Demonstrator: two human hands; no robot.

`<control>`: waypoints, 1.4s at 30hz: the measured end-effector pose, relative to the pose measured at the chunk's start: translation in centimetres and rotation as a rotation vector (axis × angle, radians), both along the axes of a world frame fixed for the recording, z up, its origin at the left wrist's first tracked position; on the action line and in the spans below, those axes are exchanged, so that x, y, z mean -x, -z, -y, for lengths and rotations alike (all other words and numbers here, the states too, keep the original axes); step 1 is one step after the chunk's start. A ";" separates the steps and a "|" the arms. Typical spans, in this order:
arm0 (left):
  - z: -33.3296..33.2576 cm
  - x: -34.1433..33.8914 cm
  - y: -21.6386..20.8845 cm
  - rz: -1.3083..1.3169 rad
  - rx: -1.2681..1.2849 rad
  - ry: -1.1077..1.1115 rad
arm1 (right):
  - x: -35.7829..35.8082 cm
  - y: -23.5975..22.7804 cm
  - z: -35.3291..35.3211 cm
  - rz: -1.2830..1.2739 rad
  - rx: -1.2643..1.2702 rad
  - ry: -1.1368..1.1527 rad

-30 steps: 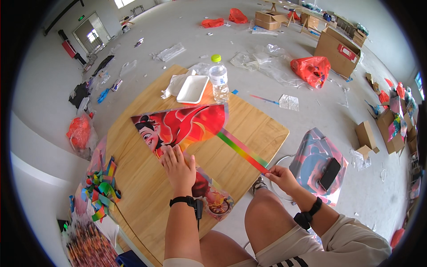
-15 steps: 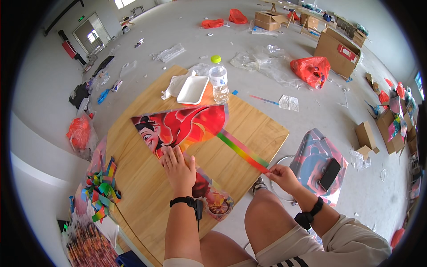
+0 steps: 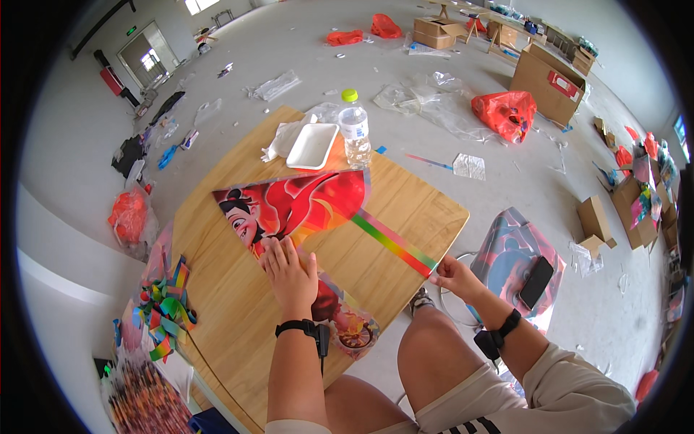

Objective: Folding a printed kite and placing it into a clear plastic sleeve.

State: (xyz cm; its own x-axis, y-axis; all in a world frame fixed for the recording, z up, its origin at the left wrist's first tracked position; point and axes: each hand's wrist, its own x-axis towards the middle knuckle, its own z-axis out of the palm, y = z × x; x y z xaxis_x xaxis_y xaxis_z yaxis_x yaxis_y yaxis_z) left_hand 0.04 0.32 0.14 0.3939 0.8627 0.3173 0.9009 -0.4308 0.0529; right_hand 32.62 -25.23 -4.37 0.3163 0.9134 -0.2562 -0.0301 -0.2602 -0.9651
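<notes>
1. Pinching rainbow ribbon (image 3: 387, 239) in right hand (image 3: 459, 278), with thumb and fingertip clamped, beside edge of wooden table (image 3: 238, 318).
2. Pressing left hand (image 3: 292, 278), fingers slightly apart, onto red cartoon-printed sheet (image 3: 318, 199) on table.
3. Facing white tray (image 3: 313, 145) beside yellow-capped water bottle (image 3: 356, 129) beyond.

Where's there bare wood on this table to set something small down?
Widest: the table left of the left hand, between the printed sheet and the ribbon bundle. Also the right corner, bounded by the rainbow strip and the bottle, and the wedge between left hand and strip. Crowded: the far end, with bottle, white tray and crumpled wrap.
</notes>
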 end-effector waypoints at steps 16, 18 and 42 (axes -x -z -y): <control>-0.1 0.1 0.3 0.019 0.007 0.018 | -1.2 1.6 1.7 0.196 0.121 -0.150; -0.1 0.3 0.5 0.020 0.006 0.016 | -0.9 -0.1 2.1 0.266 0.078 -0.176; 13.1 4.8 0.2 0.025 -0.020 -0.064 | 6.1 -13.3 -0.4 0.829 -0.251 -0.290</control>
State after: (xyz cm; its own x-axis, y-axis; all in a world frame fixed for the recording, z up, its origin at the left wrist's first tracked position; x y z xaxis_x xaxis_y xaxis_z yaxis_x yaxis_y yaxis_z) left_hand -4.75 -12.77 -0.09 0.3296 0.8794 0.3436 0.9253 -0.3732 0.0676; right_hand 26.48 -24.80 8.95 0.0594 0.9840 0.1677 0.7323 0.0712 -0.6773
